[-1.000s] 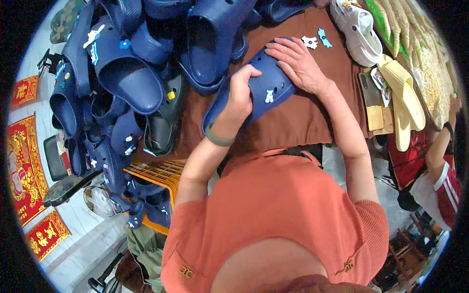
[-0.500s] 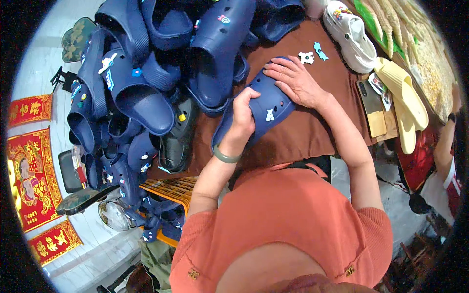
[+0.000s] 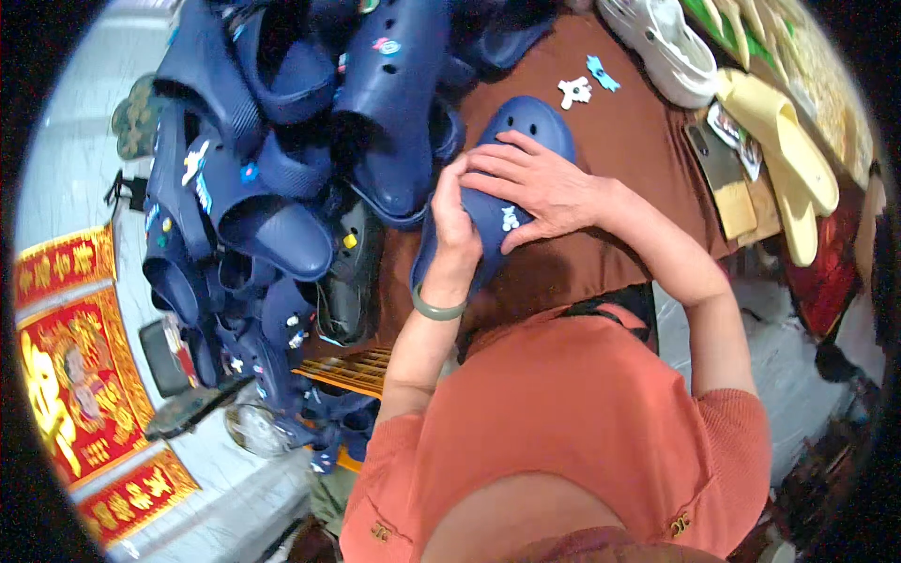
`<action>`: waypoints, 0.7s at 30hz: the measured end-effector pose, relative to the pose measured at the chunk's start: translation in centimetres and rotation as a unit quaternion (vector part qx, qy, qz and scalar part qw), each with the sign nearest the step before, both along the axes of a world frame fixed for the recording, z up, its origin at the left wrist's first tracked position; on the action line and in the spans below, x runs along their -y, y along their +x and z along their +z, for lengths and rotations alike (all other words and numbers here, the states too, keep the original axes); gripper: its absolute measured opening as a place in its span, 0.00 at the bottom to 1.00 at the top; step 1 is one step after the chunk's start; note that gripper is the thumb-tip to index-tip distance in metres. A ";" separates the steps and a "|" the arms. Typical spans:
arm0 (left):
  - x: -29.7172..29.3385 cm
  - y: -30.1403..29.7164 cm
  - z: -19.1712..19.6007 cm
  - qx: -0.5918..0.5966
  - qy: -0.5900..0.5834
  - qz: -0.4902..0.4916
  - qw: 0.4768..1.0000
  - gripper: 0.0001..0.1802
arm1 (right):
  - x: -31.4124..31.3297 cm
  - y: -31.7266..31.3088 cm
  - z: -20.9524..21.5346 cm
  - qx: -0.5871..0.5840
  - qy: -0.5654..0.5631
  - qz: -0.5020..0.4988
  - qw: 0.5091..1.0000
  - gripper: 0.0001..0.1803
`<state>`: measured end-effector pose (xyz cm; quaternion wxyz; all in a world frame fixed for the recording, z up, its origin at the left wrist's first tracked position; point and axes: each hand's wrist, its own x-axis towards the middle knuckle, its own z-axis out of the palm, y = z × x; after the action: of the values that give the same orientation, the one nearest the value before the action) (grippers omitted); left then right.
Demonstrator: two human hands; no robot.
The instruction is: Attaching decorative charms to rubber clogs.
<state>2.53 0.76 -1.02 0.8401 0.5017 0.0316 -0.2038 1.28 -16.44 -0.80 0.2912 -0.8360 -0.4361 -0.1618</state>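
A navy clog lies on the brown cloth, its rounded toe pointing away from me. My left hand is wrapped round its left side near the foot opening; some of its fingers are hidden. Across the top, my right hand grips the clog, fingers reaching over to the left hand and thumb on the near side. Beside that thumb a small white charm sits on the clog. Two loose charms, one white and one blue, rest on the cloth beyond the toe.
Many navy clogs are heaped at left, with a black clog at the near edge. At right are a white clog, a phone and yellow slippers. An orange basket stands below the cloth's edge.
My right hand has slid from the toe back toward the foot opening and my left hand, uncovering the toe. The left hand still holds the clog. The whole view has shifted slightly.
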 end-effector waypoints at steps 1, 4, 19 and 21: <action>0.3 -0.2 0.5 0.003 0.009 0.008 1.000 0.21 | 0.0 0.0 -0.3 -0.007 0.011 -0.013 1.000 0.46; 1.4 -0.5 2.0 -0.038 0.038 0.033 0.998 0.21 | 0.5 -0.1 -0.6 -0.006 0.012 -0.008 1.000 0.44; 0.3 0.1 0.7 -0.012 0.087 0.094 0.992 0.15 | -1.3 -0.2 -3.4 0.140 0.063 -0.096 0.983 0.34; 0.6 0.0 1.2 -0.016 0.066 0.083 0.994 0.14 | -1.3 -0.1 -3.4 0.143 0.070 -0.088 0.983 0.33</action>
<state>2.48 0.18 0.18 0.8185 0.5484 0.1003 -0.1389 1.17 -15.12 -4.18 0.2687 -0.8169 -0.3853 -0.3348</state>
